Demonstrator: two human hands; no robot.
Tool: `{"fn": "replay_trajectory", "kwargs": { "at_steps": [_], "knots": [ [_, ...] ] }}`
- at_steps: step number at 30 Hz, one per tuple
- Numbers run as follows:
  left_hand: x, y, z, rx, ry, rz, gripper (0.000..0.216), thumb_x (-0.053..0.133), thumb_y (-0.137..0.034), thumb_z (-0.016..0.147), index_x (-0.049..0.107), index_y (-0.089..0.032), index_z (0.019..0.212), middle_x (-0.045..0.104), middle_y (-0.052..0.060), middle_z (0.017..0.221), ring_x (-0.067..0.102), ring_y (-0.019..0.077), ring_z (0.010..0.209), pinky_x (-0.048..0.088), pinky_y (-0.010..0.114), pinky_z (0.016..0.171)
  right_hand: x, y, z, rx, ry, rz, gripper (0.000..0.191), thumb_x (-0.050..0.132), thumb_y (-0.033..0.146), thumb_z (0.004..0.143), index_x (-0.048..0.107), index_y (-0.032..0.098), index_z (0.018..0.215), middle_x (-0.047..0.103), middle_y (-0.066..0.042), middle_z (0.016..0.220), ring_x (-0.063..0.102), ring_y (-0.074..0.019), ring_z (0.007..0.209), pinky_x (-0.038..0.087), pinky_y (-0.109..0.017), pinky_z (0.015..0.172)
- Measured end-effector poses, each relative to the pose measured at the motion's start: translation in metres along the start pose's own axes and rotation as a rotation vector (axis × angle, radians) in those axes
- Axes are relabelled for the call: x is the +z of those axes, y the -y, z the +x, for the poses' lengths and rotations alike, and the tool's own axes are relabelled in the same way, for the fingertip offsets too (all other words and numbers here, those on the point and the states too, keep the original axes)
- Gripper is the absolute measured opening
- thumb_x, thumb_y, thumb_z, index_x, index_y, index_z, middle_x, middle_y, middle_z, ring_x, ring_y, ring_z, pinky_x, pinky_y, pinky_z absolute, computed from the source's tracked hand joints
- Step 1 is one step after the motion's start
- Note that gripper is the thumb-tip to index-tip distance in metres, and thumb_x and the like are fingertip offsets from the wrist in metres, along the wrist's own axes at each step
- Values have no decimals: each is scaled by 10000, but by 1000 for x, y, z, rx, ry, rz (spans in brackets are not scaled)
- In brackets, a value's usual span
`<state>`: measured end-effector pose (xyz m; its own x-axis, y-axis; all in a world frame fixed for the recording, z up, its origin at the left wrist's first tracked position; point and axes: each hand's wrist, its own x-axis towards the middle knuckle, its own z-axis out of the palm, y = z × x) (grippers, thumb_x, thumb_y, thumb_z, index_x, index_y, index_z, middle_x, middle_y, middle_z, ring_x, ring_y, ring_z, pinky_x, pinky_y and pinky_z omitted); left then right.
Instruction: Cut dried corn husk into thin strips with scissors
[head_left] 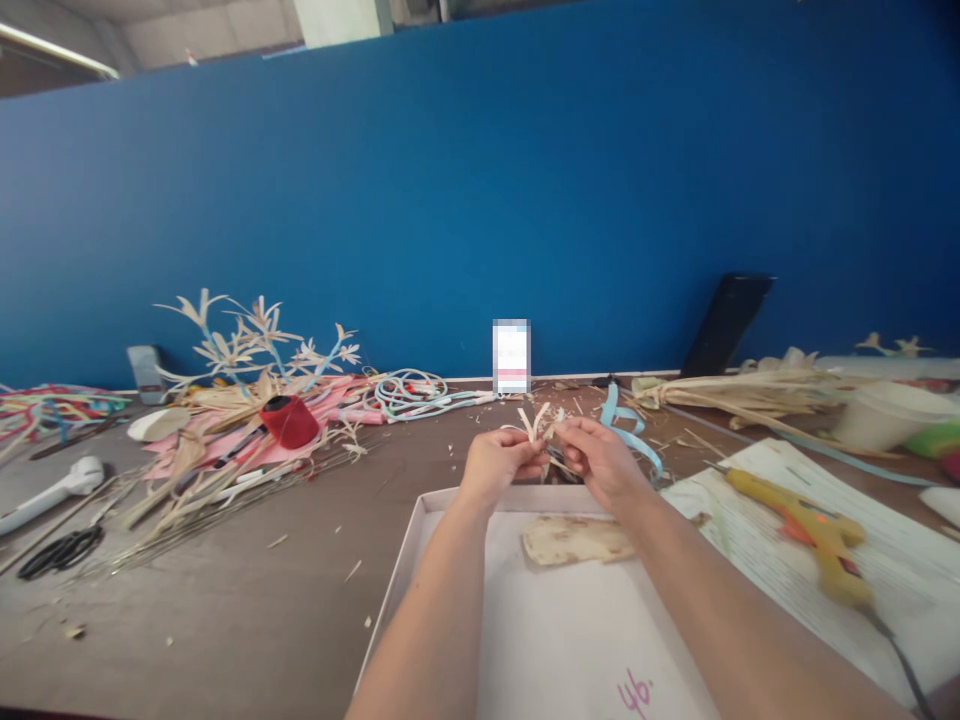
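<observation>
Over the far edge of a shallow white box (510,640), my two hands meet. My left hand (499,465) pinches a pale flower of dried husk strips (534,425), its petals spreading upward. My right hand (600,460) is closed at the flower's right side, fingertips on a pale strip; exactly what it grips is partly hidden. Below the hands, a flat, pale brown-spotted piece (577,541) lies in the box. A light blue ribbon (630,435) curls just right of my right hand.
A yellow glue gun (814,530) lies on printed paper (900,590) at right. Left are finished flowers (259,325), a red thread spool (289,421) and black scissors (64,550). A phone (511,357) leans against the blue partition (480,200); husk bundles (780,395) lie back right.
</observation>
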<state>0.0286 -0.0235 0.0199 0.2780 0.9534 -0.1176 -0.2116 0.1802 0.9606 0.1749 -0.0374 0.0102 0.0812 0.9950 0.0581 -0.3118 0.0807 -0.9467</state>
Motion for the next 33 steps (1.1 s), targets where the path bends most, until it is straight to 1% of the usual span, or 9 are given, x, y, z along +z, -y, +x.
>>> {"fn": "replay_trajectory", "kwargs": {
  "at_steps": [2, 7, 12, 17, 27, 33],
  "knots": [
    [0, 0, 0, -6, 2, -5, 216, 739, -194, 601, 660, -69, 758, 648, 90, 807, 654, 180, 717, 543, 195, 553, 0, 0, 0, 3, 0, 8, 231, 700, 349, 643, 552, 172, 637, 416, 47, 505, 326, -58, 449, 223, -190, 380],
    [0, 0, 1, -19, -5, -13, 225, 733, -177, 611, 660, -62, 790, 659, 97, 753, 654, 170, 686, 542, 193, 543, 0, 0, 0, -4, 1, 28, 224, 691, 332, 659, 546, 164, 631, 423, 43, 524, 327, -53, 453, 225, -183, 379],
    [2, 1, 1, -25, 27, -22, 235, 747, -179, 590, 663, -70, 780, 658, 84, 719, 651, 159, 649, 547, 204, 550, 0, 0, 1, 16, 12, 15, 220, 677, 318, 675, 534, 160, 619, 409, 54, 479, 316, -46, 425, 218, -180, 380],
    [1, 3, 2, -33, 30, -11, 247, 743, -178, 594, 654, -68, 796, 658, 83, 708, 649, 154, 634, 546, 207, 554, 2, 2, -1, 28, 4, 17, 221, 674, 317, 671, 529, 161, 612, 413, 56, 457, 317, -47, 411, 218, -183, 380],
    [3, 1, 1, -47, 49, 1, 141, 700, -140, 643, 617, -83, 742, 651, 66, 655, 648, 144, 613, 536, 195, 533, 3, 3, -2, 35, 6, 0, 223, 675, 318, 664, 532, 155, 610, 417, 59, 462, 316, -42, 405, 212, -180, 378],
    [3, 1, 0, -46, 55, 10, 132, 693, -141, 653, 607, -86, 736, 650, 63, 637, 648, 144, 612, 538, 200, 543, 1, 0, 0, 28, 11, -8, 233, 685, 341, 652, 541, 161, 631, 425, 62, 464, 325, -44, 409, 217, -179, 381]
  ]
}}
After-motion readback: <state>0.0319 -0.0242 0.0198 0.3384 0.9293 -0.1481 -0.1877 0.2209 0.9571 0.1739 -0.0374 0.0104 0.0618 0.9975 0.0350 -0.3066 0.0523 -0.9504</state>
